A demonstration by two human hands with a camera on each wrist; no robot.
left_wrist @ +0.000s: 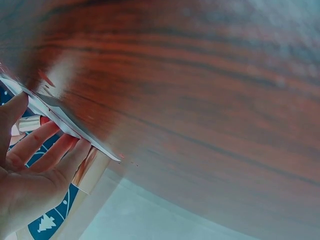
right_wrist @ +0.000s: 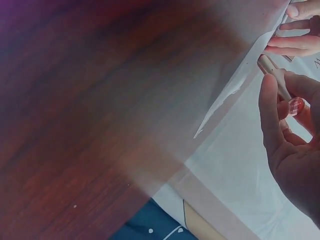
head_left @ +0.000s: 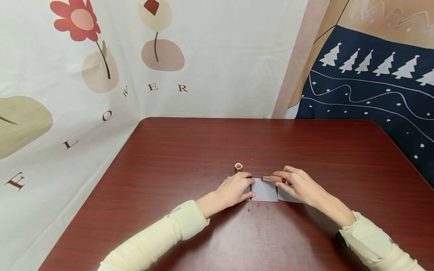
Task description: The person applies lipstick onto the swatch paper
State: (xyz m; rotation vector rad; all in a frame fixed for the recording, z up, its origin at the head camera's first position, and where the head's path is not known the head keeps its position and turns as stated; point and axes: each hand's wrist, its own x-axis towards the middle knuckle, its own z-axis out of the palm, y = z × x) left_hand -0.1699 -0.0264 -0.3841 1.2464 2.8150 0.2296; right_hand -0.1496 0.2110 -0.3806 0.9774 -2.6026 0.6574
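Note:
A lipstick (head_left: 271, 179) with a red tip and metallic tube lies nearly level in my right hand (head_left: 300, 185), pinched between thumb and fingers. Its tip points left, close over white paper (head_left: 265, 191). In the right wrist view, the right hand (right_wrist: 295, 135) grips the tube, whose rear end (right_wrist: 296, 106) is red and clear. With fingers spread, my left hand (head_left: 234, 190) rests on the paper's left part. The left wrist view has the left hand's fingertips and thumb at the paper (left_wrist: 62, 120). An open-topped, copper-coloured cap (head_left: 239, 167) stands just behind the left hand.
The dark red wooden table (head_left: 190, 150) extends around the hands, with small dark marks (head_left: 249, 210) in front of the paper. A flower-printed white cloth (head_left: 220, 56) hangs behind and at left, and a navy tree-printed cloth (head_left: 366, 86) at right.

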